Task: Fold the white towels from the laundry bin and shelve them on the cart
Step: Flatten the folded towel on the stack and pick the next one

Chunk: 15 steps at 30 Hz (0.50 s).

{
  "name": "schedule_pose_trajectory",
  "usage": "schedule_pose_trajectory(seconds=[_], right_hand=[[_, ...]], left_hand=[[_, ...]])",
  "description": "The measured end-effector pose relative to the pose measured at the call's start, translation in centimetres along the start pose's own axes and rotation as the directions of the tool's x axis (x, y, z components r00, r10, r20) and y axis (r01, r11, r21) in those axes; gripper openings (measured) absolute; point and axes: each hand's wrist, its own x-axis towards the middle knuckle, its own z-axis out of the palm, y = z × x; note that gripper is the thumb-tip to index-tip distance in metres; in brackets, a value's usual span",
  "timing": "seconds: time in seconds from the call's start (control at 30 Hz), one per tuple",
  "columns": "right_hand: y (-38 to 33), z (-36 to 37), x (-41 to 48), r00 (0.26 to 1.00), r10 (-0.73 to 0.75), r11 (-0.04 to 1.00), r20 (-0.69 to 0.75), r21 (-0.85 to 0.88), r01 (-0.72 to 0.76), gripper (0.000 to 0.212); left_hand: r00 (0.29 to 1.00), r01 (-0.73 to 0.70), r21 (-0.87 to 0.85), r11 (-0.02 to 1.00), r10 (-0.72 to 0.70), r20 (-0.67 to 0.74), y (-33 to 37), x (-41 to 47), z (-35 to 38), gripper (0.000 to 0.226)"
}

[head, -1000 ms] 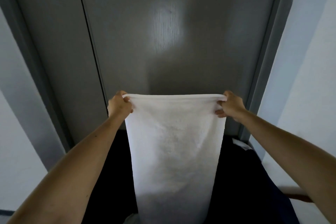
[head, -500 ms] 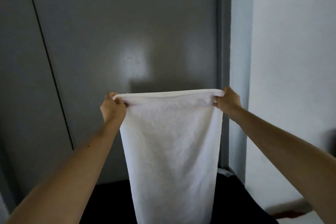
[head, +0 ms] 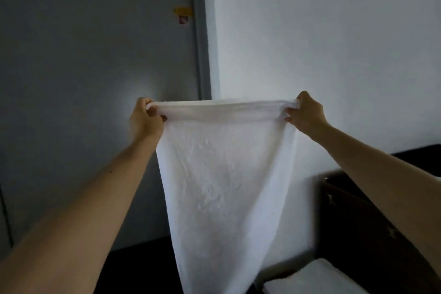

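Observation:
A white towel (head: 222,174) hangs straight down in front of me, its top edge stretched level between both hands at arm's length. My left hand (head: 145,119) grips the top left corner with curled fingers. My right hand (head: 305,114) pinches the top right corner. The towel narrows toward the bottom and runs out of the frame's lower edge. The laundry bin is hidden.
A grey door (head: 95,79) fills the left, with a small yellow and red sticker (head: 182,14) near its frame. A white wall (head: 322,43) is on the right. Dark furniture (head: 372,222) stands low right, with a white surface (head: 317,279) at the bottom.
The view has swung to the right: the door has slid left and the white wall and dark furniture have come in. Both hands keep their hold on the towel's top corners.

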Motion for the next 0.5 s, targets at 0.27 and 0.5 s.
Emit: schedule_pose_trajectory(seconds=[0.27,0.5], right_hand=[[6.2,-15.3,-0.2,0.998,0.004,0.987,-0.063,-0.162,-0.014,0.017],[11.9,-20.9,2.9,0.994,0.013,0.981,-0.112,-0.192,-0.034,0.014]], left_hand=[[0.995,-0.007,-0.037,0.999,0.010,0.100,8.1,-10.1,9.9,0.015],[0.989,-0.024,-0.076,0.997,0.034,0.143,10.7,-13.2,17.9,0.022]])
